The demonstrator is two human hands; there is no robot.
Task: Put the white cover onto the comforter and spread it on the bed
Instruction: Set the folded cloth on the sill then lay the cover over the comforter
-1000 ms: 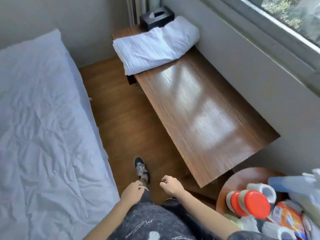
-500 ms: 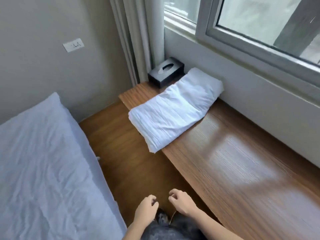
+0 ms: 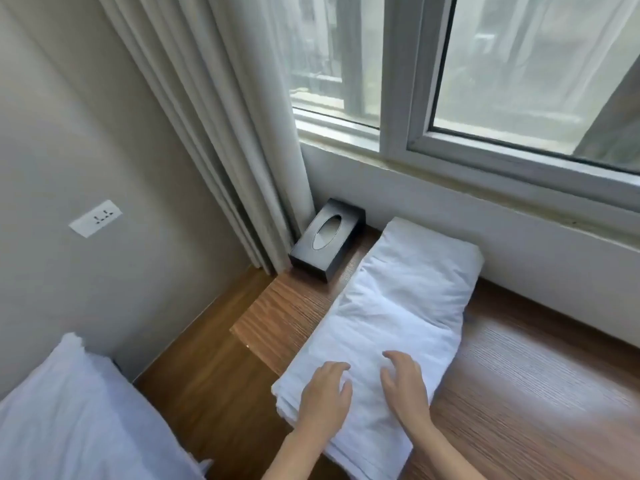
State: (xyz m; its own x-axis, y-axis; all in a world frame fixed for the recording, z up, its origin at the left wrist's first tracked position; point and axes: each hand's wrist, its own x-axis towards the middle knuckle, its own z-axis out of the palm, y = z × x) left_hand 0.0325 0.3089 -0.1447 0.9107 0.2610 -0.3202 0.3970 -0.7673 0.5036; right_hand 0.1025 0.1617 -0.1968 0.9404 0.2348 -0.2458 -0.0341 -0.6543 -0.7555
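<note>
Left hand: the left hand [image 3: 323,398] lies palm down on the near end of the folded white fabric cover [image 3: 379,341], fingers slightly bent and loosely spread, nothing pinched.
Right hand: the right hand [image 3: 405,388] rests just beside it on the same near end, fingers arched and apart, tips touching the cloth; no fold is gripped.
Cover: a long folded stack that lies on the brown wood-grain bench [image 3: 519,393] under the window, its far end touching the white wall below the sill.
Bed: a corner of the bed under a crumpled pale sheet [image 3: 76,420] sits lower left, across a strip of brown wooden floor [image 3: 207,368].
Tissue box: a black rectangular tissue box [image 3: 327,239] with an oval opening stands at the bench's far end, just beside the cover.
Behind: pale pleated curtain [image 3: 214,116], white-framed window [image 3: 415,98], white wall socket [image 3: 96,218].
</note>
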